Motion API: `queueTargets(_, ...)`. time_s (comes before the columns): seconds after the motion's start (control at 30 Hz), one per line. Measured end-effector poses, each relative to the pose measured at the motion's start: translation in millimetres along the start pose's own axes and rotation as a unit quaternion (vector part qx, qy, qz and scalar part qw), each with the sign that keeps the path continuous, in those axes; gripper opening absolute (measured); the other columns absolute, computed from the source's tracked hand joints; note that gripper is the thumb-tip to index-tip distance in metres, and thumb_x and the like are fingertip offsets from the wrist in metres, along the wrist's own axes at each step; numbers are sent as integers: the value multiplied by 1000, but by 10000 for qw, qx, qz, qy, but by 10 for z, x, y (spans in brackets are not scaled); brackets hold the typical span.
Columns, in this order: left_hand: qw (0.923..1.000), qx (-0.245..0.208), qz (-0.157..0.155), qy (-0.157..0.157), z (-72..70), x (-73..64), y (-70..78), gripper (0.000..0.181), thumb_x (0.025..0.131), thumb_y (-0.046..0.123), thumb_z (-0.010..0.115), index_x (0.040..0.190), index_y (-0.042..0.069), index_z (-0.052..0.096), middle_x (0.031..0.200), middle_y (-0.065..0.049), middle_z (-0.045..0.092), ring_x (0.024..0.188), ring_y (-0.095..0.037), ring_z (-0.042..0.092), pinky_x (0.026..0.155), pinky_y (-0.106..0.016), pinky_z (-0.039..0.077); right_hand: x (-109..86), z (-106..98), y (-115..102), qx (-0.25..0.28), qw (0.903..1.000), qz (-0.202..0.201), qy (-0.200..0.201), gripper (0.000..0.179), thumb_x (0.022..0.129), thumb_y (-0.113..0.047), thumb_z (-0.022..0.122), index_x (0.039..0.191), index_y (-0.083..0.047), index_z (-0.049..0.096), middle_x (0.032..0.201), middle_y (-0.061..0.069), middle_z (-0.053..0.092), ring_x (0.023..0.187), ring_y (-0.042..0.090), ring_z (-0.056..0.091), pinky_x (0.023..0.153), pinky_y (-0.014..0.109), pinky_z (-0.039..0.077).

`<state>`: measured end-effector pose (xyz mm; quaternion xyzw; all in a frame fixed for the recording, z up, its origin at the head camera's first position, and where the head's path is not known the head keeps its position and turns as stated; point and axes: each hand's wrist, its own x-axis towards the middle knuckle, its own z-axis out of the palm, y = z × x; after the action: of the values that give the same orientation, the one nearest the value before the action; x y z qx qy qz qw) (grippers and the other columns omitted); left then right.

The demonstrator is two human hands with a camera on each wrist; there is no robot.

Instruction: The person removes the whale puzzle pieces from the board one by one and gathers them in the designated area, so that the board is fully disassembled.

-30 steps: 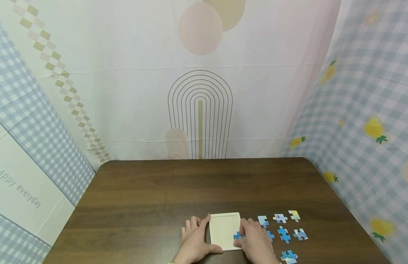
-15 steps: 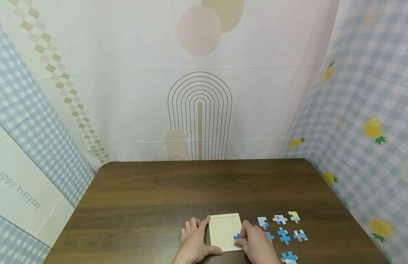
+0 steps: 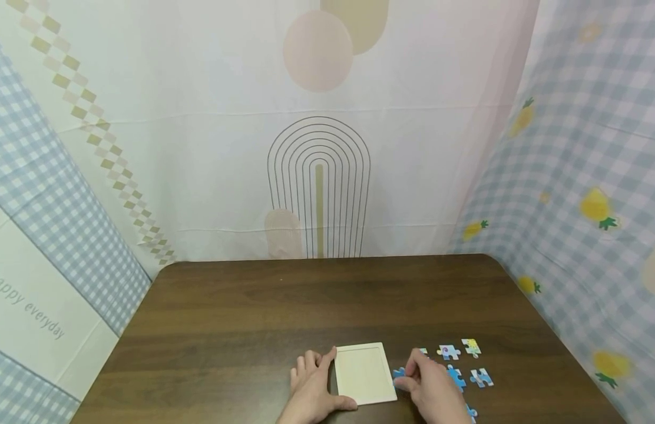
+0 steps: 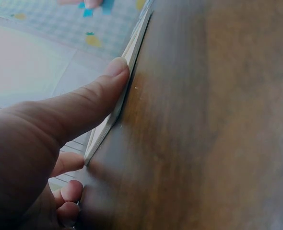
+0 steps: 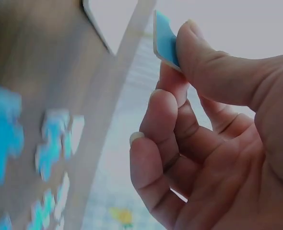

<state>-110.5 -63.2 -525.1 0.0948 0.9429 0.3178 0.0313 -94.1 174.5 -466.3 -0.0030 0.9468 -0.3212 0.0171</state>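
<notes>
A square, pale wooden puzzle tray (image 3: 363, 376) lies on the table with its bare inside facing up. My left hand (image 3: 313, 388) holds it along the left side, index finger at the far corner and thumb (image 4: 91, 103) on the near edge. Just off the tray's right edge, my right hand (image 3: 436, 387) pinches a blue jigsaw piece (image 3: 399, 373) between thumb and index finger. In the right wrist view the piece (image 5: 165, 40) shows a straight edge, and the other fingers are curled in below it. Part of it is hidden behind the thumb.
Several loose jigsaw pieces lie to the right on the brown table (image 3: 216, 335), among them a pink-and-blue piece (image 3: 448, 352), a yellow one (image 3: 471, 347) and a blue-and-white one (image 3: 482, 377). My right hand covers some. A patterned curtain (image 3: 221, 159) hangs behind the table.
My right hand has moved right, carrying the blue jigsaw piece from over the tray's right part to beyond its edge. The tray's near right corner has shifted slightly right. My left hand stays put.
</notes>
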Motion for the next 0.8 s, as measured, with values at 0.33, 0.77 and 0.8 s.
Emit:
queueTargets(0.33, 10000, -44, 56, 37, -3, -21, -12, 110, 54, 61, 84, 145, 11, 45, 97, 1, 31, 86, -21, 26, 70, -36, 20, -108, -592, 550, -125, 9959, 887, -110, 31, 82, -27, 77, 79, -14, 50, 69, 0, 48, 60, 17, 45, 54, 33, 34)
queueTargets(0.77, 9998, 81, 119, 151, 7, -21, -16, 109, 54, 60, 85, 143, 10, 47, 99, 1, 33, 87, -21, 28, 71, -36, 21, -162, -875, 1279, -306, 9831, 1655, -719, 35, 77, -37, 80, 82, -10, 57, 70, -1, 52, 63, 17, 48, 60, 35, 40)
queueTargets(0.8, 9998, 97, 122, 159, 8, -21, -13, 109, 54, 60, 85, 143, 11, 47, 98, 1, 33, 87, -21, 29, 71, -35, 22, -169, -867, 1307, -313, 9830, 1654, -739, 36, 76, -38, 80, 81, -10, 57, 69, -1, 52, 63, 17, 48, 60, 35, 40)
